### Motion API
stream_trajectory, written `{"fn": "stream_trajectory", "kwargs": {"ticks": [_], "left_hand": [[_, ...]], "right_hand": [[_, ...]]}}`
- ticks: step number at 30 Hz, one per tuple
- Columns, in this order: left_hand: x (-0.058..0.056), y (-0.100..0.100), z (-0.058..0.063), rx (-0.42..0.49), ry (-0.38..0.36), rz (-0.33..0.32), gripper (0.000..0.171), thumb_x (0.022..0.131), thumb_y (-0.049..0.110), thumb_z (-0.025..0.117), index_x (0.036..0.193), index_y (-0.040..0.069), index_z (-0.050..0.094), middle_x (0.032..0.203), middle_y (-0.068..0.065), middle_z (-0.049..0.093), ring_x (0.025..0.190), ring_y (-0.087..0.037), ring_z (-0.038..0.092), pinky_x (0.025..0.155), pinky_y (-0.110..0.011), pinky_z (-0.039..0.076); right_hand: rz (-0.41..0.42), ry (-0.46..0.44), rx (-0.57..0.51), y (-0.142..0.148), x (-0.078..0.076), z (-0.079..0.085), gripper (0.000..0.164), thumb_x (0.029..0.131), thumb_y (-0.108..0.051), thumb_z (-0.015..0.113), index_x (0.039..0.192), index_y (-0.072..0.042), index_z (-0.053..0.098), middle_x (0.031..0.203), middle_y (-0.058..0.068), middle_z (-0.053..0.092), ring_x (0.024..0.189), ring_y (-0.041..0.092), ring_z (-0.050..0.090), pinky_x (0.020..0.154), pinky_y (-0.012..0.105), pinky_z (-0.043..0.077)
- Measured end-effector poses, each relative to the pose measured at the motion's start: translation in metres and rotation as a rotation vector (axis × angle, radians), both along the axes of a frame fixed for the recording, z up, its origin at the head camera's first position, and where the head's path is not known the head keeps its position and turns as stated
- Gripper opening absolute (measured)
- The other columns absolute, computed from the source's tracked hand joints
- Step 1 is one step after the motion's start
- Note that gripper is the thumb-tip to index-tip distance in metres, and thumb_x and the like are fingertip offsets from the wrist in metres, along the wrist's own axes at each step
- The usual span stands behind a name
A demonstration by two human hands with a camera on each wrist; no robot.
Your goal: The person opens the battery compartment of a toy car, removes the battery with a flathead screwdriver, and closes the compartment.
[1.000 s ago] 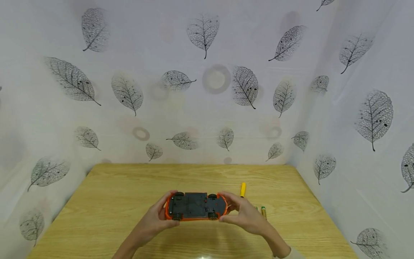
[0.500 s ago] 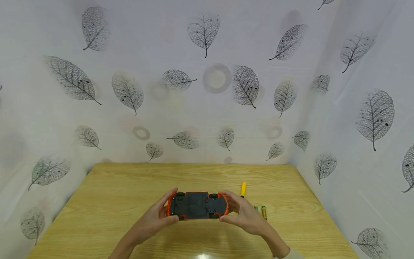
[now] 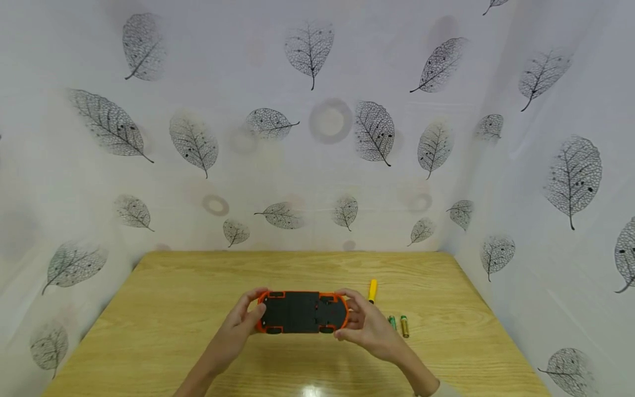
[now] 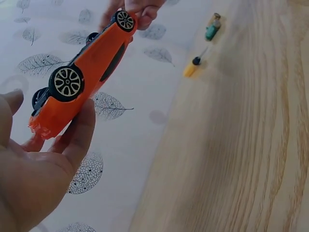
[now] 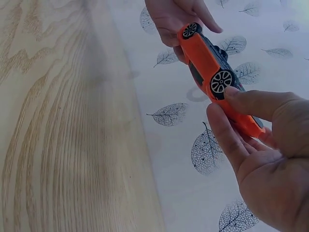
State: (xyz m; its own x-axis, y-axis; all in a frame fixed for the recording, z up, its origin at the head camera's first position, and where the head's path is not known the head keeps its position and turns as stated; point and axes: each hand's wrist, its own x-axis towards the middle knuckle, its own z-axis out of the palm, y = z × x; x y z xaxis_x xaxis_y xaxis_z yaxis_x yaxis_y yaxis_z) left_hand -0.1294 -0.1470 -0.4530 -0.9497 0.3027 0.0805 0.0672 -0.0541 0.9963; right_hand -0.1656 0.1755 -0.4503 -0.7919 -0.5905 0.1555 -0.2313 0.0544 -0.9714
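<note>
An orange toy car is held up over the table, its black underside facing the head camera. My left hand grips one end, with its thumb over the edge of the underside in the head view. At the other end my right hand holds the car between thumb and fingers. The right wrist view shows that thumb beside a spoked wheel. In the left wrist view the car's orange side and two wheels show, with fingers under the body.
On the wooden table, right of the hands, lie a gold-and-green battery and a green one partly behind the right hand. A yellow-handled screwdriver lies farther back. A white leaf-print curtain surrounds the table.
The car has tipped slightly, so its underside faces the head camera more squarely. My left thumb has moved up from the near edge onto the end of the underside.
</note>
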Motion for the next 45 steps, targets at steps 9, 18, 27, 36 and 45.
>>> {"fn": "stream_trajectory", "kwargs": {"ticks": [9,18,27,36,45], "left_hand": [[-0.004,0.005,0.000,0.038,-0.122,0.119,0.066,0.112,0.049,0.036,0.145,-0.007,0.046,0.143,-0.026,0.053,0.122,-0.033,0.063,0.099,-0.036,0.057],[-0.003,0.007,0.003,0.031,-0.221,0.128,0.081,0.107,0.061,0.037,0.141,-0.011,0.052,0.140,-0.023,0.055,0.119,-0.031,0.065,0.105,-0.036,0.053],[-0.004,0.006,0.006,-0.002,-0.283,0.111,0.086,0.106,0.062,0.042,0.145,-0.014,0.047,0.128,-0.019,0.064,0.108,-0.026,0.069,0.097,-0.032,0.057],[-0.007,-0.001,0.006,0.028,-0.309,0.033,0.085,0.106,0.059,0.045,0.148,-0.015,0.043,0.125,-0.019,0.068,0.101,-0.028,0.073,0.091,-0.037,0.061],[-0.007,-0.002,0.007,0.060,-0.277,0.050,0.071,0.108,0.049,0.051,0.146,-0.011,0.049,0.131,-0.019,0.063,0.105,-0.029,0.070,0.091,-0.034,0.060]], "right_hand": [[-0.025,0.064,0.003,0.000,0.000,-0.005,0.075,0.091,0.005,0.075,0.153,0.000,0.033,0.137,0.032,0.055,0.091,0.027,0.073,0.071,0.050,0.063],[-0.067,0.140,0.044,-0.003,0.002,-0.007,0.072,0.090,0.006,0.076,0.150,-0.002,0.036,0.139,0.032,0.054,0.082,0.030,0.070,0.070,0.050,0.063],[-0.085,0.199,0.072,-0.006,0.004,-0.008,0.073,0.088,0.010,0.075,0.149,-0.004,0.038,0.138,0.031,0.056,0.081,0.019,0.071,0.068,0.036,0.064],[-0.076,0.215,0.075,-0.006,0.005,-0.007,0.072,0.088,0.010,0.075,0.149,-0.004,0.038,0.136,0.032,0.057,0.087,0.018,0.073,0.071,0.033,0.064],[-0.062,0.112,0.072,-0.005,0.005,0.001,0.047,0.108,-0.013,0.057,0.150,-0.002,0.042,0.116,0.023,0.067,0.083,0.029,0.071,0.073,0.039,0.063]]}}
